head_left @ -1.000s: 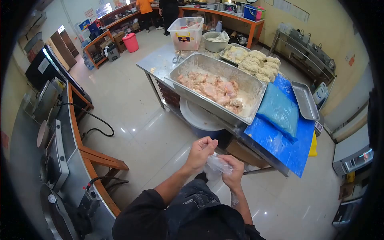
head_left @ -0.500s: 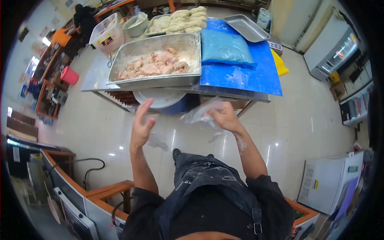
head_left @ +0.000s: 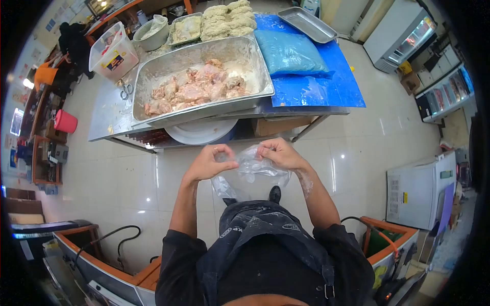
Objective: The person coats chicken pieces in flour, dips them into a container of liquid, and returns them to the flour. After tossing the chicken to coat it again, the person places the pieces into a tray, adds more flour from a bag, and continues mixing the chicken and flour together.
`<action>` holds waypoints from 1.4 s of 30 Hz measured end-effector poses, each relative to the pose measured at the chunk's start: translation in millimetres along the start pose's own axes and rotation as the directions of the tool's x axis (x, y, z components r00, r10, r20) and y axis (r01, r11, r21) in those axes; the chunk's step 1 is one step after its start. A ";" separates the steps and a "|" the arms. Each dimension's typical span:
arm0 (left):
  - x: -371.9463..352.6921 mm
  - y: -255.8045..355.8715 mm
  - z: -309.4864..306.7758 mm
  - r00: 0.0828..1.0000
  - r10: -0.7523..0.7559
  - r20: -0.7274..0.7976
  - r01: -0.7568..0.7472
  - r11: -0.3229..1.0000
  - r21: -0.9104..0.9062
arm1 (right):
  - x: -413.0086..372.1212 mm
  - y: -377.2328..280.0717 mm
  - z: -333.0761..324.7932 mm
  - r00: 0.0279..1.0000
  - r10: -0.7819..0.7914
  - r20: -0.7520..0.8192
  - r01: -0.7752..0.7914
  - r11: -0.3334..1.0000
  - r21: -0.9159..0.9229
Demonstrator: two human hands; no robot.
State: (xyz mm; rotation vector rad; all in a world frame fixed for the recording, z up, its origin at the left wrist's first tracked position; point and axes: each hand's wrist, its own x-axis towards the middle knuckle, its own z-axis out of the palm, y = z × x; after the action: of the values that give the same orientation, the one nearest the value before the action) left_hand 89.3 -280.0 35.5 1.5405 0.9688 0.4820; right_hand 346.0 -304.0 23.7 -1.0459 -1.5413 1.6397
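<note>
Clear thin plastic [head_left: 251, 164] hangs between my two hands, in front of the table's near edge. My right hand [head_left: 278, 153] pinches its upper right part. With thumb and forefinger curved toward each other, my left hand [head_left: 213, 162] is at the plastic's upper left; whether it grips the film is hard to make out. Beyond them, a large metal pan [head_left: 204, 113] on the table holds pieces of raw, pinkish meat [head_left: 196, 86]. A blue plastic bag [head_left: 290, 53] lies to the right of the pan.
Behind the pan stand a clear tub [head_left: 113, 57], a grey bowl [head_left: 152, 34] and coated pieces [head_left: 227, 21]. Scissors [head_left: 126, 92] lie left of it, and an empty tray [head_left: 307, 24] sits back right. A person in black [head_left: 74, 48] is far left.
My hands have come closer together and lower, with the plastic now between them. My left hand has turned inward. The view has shifted, bringing the pan nearer.
</note>
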 end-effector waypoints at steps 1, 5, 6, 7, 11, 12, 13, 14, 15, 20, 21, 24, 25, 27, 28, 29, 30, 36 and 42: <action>1.3 -2.0 -2.4 0.998 0.066 -0.023 -0.066 0.997 -0.027 | 3.8 -0.3 5.6 0.995 0.089 -0.040 -0.090 0.995 -0.032; 2.4 -6.9 -26.6 0.982 -0.113 0.152 0.124 0.990 -0.070 | 10.5 1.6 16.5 0.970 0.225 -0.092 -0.214 0.969 0.122; 0.8 -10.0 -27.4 0.983 -0.123 0.139 0.135 0.988 -0.081 | 10.2 1.8 21.2 0.958 0.076 -0.275 -0.082 0.997 -0.010; 0.0 -14.0 -27.3 0.983 -0.132 0.123 0.144 0.986 -0.088 | 11.4 1.6 26.8 0.900 -0.100 -0.425 0.032 0.986 -0.164; 0.0 -28.3 4.6 0.998 0.030 -0.046 -0.045 0.930 -0.364 | -11.7 -24.4 28.5 0.444 -0.646 -0.621 0.060 0.713 -0.699; -2.2 -16.7 21.5 0.996 0.014 -0.093 -0.055 0.890 -0.452 | -26.2 -24.2 35.3 0.582 -0.537 -0.611 0.080 0.785 -0.614; -3.3 -10.8 46.1 0.992 0.074 -0.106 -0.112 0.897 -0.427 | -39.8 -16.2 42.2 0.706 -0.406 -0.580 0.088 0.863 -0.498; -1.8 -8.4 64.4 0.985 0.135 -0.103 -0.166 0.898 -0.407 | -42.5 -7.0 55.3 0.809 -0.269 -0.523 0.064 0.924 -0.376; 0.0 -4.7 79.7 0.976 0.199 -0.095 -0.220 0.894 -0.389 | -46.8 1.0 60.6 0.889 -0.134 -0.439 0.020 0.967 -0.255; 0.2 4.4 113.4 0.944 0.135 -0.300 -0.142 0.990 -0.002 | -85.9 27.6 39.6 0.779 -0.027 -0.627 0.064 0.997 0.036; -0.5 8.8 112.7 0.904 0.145 -0.402 -0.108 0.988 0.114 | -95.0 30.1 32.9 0.754 -0.019 -0.657 0.070 0.996 0.053; 3.6 11.8 121.4 0.806 0.227 -0.547 -0.036 0.941 0.337 | -125.3 7.0 3.3 0.826 0.036 -0.562 -0.243 0.923 -0.300; 5.0 15.3 126.0 0.777 0.267 -0.570 -0.026 0.918 0.395 | -136.6 -2.2 6.2 0.787 -0.176 -0.592 -0.123 0.895 -0.429; 7.3 33.4 143.9 0.813 0.324 -0.484 -0.102 0.897 0.429 | -146.1 -19.2 10.1 0.604 -0.592 -0.534 0.084 0.713 -0.697; 7.5 41.3 156.1 0.822 0.345 -0.453 -0.147 0.897 0.418 | -147.4 -15.7 8.5 0.666 -0.595 -0.450 0.171 0.709 -0.684; 5.1 44.7 170.0 0.836 0.358 -0.416 -0.184 0.897 0.402 | -150.2 -4.7 10.2 0.721 -0.588 -0.366 0.250 0.714 -0.654; 5.4 46.9 183.4 0.854 0.360 -0.375 -0.252 0.918 0.307 | -152.0 8.6 11.7 0.762 -0.584 -0.279 0.324 0.717 -0.617; 1.6 59.7 243.7 0.831 0.555 0.038 -0.488 0.694 0.529 | -125.9 91.9 14.3 0.629 -0.602 -0.492 0.034 0.654 -0.756; -13.3 60.2 251.3 0.811 0.578 -0.095 -0.445 0.714 0.540 | -135.3 83.9 -25.6 0.773 -0.015 -0.634 0.470 0.684 0.557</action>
State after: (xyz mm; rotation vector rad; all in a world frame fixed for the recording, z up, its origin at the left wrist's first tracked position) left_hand 292.1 -440.6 40.1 2.2922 0.8831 0.9041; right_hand 437.7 -418.4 -43.4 -0.7441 -0.5187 1.3196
